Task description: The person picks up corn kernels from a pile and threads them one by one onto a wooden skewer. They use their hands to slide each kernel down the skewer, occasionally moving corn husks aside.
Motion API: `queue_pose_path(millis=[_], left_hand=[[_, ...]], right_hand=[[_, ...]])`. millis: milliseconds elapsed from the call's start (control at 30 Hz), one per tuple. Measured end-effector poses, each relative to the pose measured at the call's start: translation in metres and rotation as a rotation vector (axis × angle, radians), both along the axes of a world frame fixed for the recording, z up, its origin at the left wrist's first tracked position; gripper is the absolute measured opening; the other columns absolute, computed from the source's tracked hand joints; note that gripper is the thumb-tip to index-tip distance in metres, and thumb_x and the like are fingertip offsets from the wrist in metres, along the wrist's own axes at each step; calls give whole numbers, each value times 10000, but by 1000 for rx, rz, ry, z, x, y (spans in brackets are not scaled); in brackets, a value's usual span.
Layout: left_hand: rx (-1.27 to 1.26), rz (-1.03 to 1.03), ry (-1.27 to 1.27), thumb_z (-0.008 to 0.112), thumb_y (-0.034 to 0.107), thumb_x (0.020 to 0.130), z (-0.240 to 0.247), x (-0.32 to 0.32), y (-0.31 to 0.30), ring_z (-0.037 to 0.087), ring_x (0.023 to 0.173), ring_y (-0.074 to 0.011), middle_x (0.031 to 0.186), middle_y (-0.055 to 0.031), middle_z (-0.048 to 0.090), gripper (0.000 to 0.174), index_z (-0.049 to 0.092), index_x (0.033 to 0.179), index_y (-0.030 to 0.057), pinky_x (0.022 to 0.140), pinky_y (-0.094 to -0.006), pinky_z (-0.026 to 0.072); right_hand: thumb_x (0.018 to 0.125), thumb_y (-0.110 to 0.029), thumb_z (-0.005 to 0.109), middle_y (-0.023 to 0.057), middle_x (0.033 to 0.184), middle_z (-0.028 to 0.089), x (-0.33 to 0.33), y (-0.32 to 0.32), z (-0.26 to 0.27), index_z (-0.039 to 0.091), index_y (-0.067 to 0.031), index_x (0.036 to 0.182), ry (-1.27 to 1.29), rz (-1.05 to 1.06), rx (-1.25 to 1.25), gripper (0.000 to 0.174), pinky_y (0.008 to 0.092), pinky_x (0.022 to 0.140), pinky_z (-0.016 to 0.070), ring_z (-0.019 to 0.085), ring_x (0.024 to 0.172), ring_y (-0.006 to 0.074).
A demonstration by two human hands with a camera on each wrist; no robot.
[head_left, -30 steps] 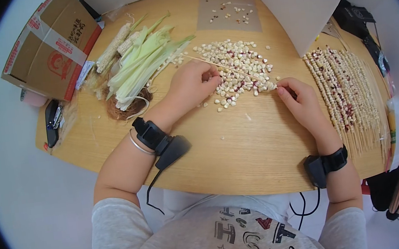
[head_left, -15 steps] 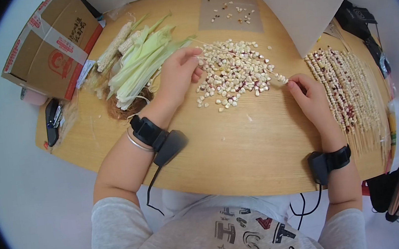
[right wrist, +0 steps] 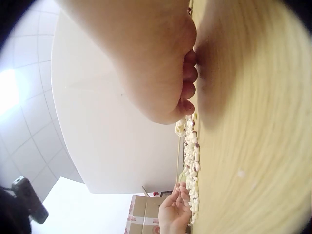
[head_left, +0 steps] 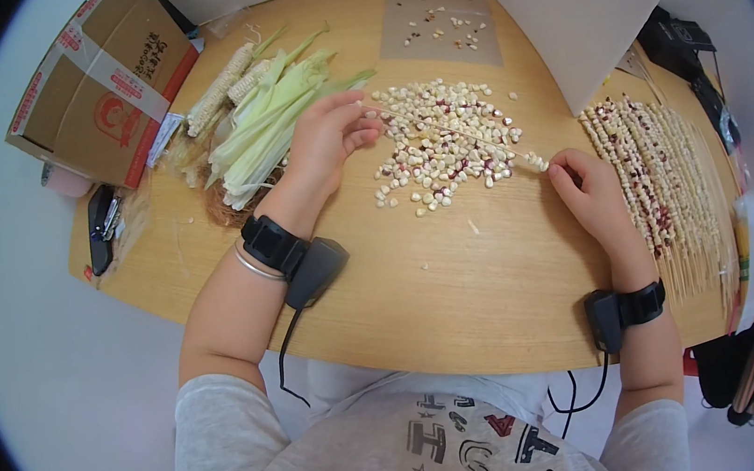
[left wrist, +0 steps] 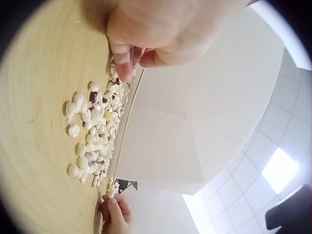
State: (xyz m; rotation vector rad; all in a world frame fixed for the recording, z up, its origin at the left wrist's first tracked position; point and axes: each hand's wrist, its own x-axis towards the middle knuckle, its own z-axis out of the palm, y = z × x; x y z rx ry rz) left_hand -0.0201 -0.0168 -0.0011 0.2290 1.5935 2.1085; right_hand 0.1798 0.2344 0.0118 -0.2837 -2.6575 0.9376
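Observation:
A thin wooden skewer (head_left: 468,136) slants over a pile of white and dark red corn kernels (head_left: 444,171). My right hand (head_left: 593,195) pinches its near end, beside a short run of threaded kernels (head_left: 534,162). At the far end, my left hand (head_left: 328,143) has thumb and forefinger at the tip, its other fingers loosely bent. The left wrist view shows the bare skewer (left wrist: 126,126) running from the left thumb down to the threaded kernels (left wrist: 112,187). Whether a kernel sits between the left fingertips, I cannot tell.
Corn husks (head_left: 274,121) and stripped cobs (head_left: 222,85) lie at the left, before a cardboard box (head_left: 102,100). Filled kernel skewers (head_left: 652,173) lie in rows at the right. A grey sheet (head_left: 430,50) with loose kernels lies at the back, near a white panel (head_left: 589,7). A black stapler (head_left: 100,229) sits at far left.
My left hand has moved from over the pile back to the left, up to the skewer's far tip. The right hand has shifted slightly right with the skewer, its threaded kernels now beyond the pile's edge.

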Motion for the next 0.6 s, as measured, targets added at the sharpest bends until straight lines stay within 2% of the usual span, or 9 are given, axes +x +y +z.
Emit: queue_pose_path(millis=[267, 600], left_hand=[[-34, 3, 84, 518, 51, 870, -3, 1, 1, 617, 779, -168, 879, -122, 597, 228, 467, 1077, -32, 668, -256, 526], [25, 88, -10, 499, 7, 868, 2, 4, 3, 618, 817, -202, 895, -130, 590, 269, 424, 1123, -41, 709, -272, 534]], right_hand=[[819, -151, 562, 114, 595, 546, 0, 0, 0, 608, 0, 834, -19, -12, 3, 159, 292, 509, 399, 496, 513, 175], [823, -153, 560, 121, 604, 553, 1, 0, 0, 608, 2, 834, -25, 0, 8, 163, 296, 508, 401, 509, 520, 186]])
